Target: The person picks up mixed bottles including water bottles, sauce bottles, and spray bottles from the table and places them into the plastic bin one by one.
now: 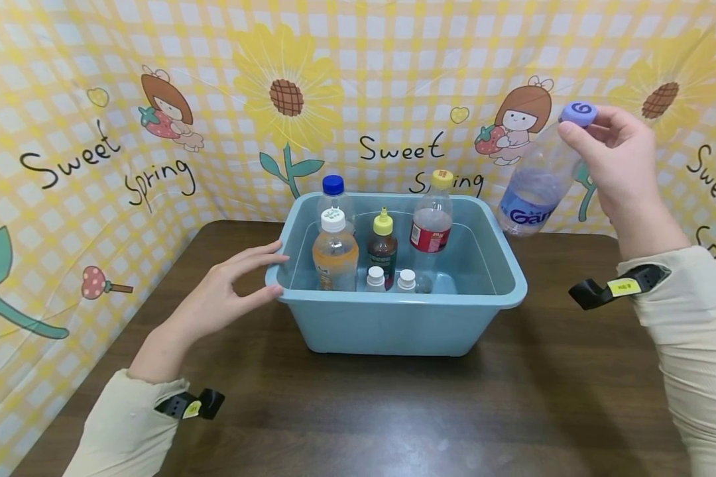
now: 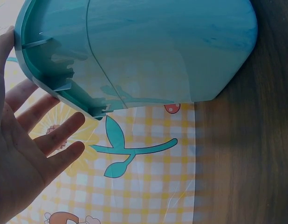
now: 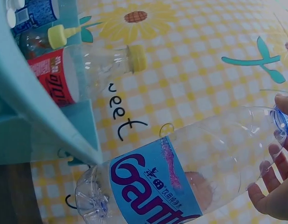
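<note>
My right hand (image 1: 626, 162) holds a clear plastic water bottle (image 1: 534, 192) by its purple-blue cap and neck. The bottle tilts, its base at the right rim of a light-blue plastic tub (image 1: 388, 324); its blue label (image 3: 148, 182) shows in the right wrist view. At the tub's left rim rests my left hand (image 1: 211, 301), fingers extended and thumb at the front corner. Inside the tub stand a blue-capped bottle (image 1: 333, 199), a white-capped bottle with orange label (image 1: 335, 255), a yellow-nozzled squeeze bottle (image 1: 382, 245), a red-labelled bottle (image 1: 431, 222) and two small white-capped bottles (image 1: 375, 278).
The tub stands on a dark brown wooden table (image 1: 358, 411). Close behind it hangs a yellow checked cloth (image 1: 370, 79) with sunflowers and lettering, which also runs along the left side.
</note>
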Demonstrator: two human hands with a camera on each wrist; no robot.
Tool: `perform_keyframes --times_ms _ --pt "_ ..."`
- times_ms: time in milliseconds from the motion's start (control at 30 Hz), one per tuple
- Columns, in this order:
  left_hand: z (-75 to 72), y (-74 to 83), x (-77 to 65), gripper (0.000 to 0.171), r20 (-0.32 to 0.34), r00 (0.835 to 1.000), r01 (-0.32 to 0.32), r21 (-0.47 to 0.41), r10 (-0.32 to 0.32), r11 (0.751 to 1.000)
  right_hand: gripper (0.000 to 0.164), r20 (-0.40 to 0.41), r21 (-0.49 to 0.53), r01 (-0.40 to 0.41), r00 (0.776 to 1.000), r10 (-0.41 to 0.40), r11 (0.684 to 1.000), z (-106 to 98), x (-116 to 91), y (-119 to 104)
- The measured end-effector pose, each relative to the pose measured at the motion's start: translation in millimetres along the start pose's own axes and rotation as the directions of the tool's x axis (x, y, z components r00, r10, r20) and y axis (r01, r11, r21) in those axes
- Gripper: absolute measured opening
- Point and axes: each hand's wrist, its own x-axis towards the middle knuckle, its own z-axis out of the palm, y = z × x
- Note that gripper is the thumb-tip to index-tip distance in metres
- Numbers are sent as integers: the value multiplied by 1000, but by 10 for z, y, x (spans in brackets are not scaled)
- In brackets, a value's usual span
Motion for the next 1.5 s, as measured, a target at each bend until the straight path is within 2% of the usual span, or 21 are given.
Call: perform_keyframes --times_ms 167,400,567,767,1067,1500 --pt "2 3 -2 43 -1 1000 1 -1 -1 1000 20 7 70 41 999 -41 997 32 -4 -73" --pt "7 -2 -2 43 -5 1000 -5 -1 5 1000 21 37 91 59 997 -63 994 66 -40 -174" --pt "2 6 1 43 -9 1000 -8 -1 8 1000 21 62 123 107 991 -115 987 97 -58 -229" --pt "6 4 0 42 -13 1000 -9 5 9 1000 20 82 124 129 987 -140 984 147 -92 -282" --pt "19 -18 5 43 -18 1000 -2 6 2 1000 20 144 137 108 981 -128 985 271 -198 -363" --pt "15 0 -1 42 -18 1000 -16 -3 16 1000 18 265 142 99 955 -134 985 420 -333 -380"
